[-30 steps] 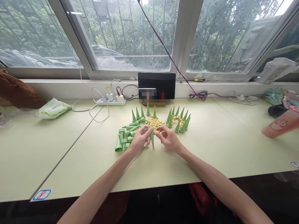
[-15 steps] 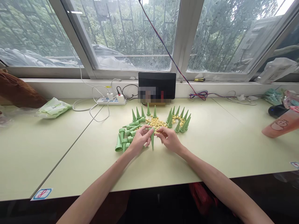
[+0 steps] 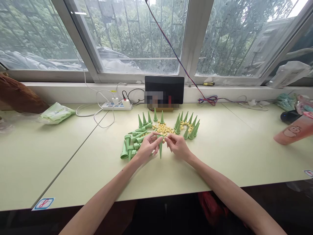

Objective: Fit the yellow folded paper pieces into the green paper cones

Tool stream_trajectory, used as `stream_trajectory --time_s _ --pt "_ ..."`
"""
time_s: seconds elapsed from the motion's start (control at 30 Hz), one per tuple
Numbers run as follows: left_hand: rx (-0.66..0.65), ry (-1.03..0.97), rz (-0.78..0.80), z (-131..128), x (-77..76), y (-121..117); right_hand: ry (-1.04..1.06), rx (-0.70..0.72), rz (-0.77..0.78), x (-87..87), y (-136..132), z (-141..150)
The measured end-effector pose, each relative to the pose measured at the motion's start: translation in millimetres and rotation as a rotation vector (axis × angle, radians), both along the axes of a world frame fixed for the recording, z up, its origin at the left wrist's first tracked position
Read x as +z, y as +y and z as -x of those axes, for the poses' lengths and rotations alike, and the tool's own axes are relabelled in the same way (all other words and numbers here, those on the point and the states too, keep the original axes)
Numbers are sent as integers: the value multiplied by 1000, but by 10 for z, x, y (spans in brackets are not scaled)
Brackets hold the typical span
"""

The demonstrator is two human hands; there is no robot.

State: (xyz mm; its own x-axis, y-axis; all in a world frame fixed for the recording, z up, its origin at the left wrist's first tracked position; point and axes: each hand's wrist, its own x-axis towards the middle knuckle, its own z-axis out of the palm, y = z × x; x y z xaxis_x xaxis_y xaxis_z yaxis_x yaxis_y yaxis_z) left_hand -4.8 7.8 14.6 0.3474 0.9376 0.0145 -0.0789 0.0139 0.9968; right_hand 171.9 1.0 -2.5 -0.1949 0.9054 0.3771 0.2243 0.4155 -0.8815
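Note:
My left hand (image 3: 149, 144) is closed around the wide end of a green plastic spike (image 3: 160, 150), whose tip points down over the table. Close by on the right, my right hand (image 3: 176, 143) pinches a small yellow peg (image 3: 163, 140) at the spike's rim; the fingers hide most of it. Just beyond both hands lies a loose pile of yellow pegs (image 3: 163, 128). Several green spikes lie in a heap (image 3: 127, 147) by my left hand. Others stand tip up, in a row (image 3: 144, 120) at the back left and in a ring (image 3: 195, 129) at the back right.
A dark screen (image 3: 164, 88) stands at the back by the window. Left of it are a power strip (image 3: 117, 105) with cables and a green-white packet (image 3: 57, 113). A pink cup (image 3: 290, 132) leans at the far right, with bundled wires (image 3: 208, 100) along the sill.
The spike has shifted slightly right and down in my left hand. My right fingertips have moved slightly with it and remain close to its rim.

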Motion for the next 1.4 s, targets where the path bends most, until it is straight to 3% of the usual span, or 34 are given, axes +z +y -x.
stream_trajectory --time_s 0.23,0.73,0.97,1.23,1.4 --pt "50 -33 32 -6 -7 14 -3 -43 4 22 -6 18" --pt "-42 68 -96 5 43 -40 -77 -82 23 -19 27 -1" --pt "-52 67 -69 9 50 -34 -61 -62 72 6 19 9" --pt "48 -33 52 8 6 19 -163 -113 -107 -16 -8 26" --pt "100 -58 75 3 29 13 -227 -67 -193 -81 15 19"
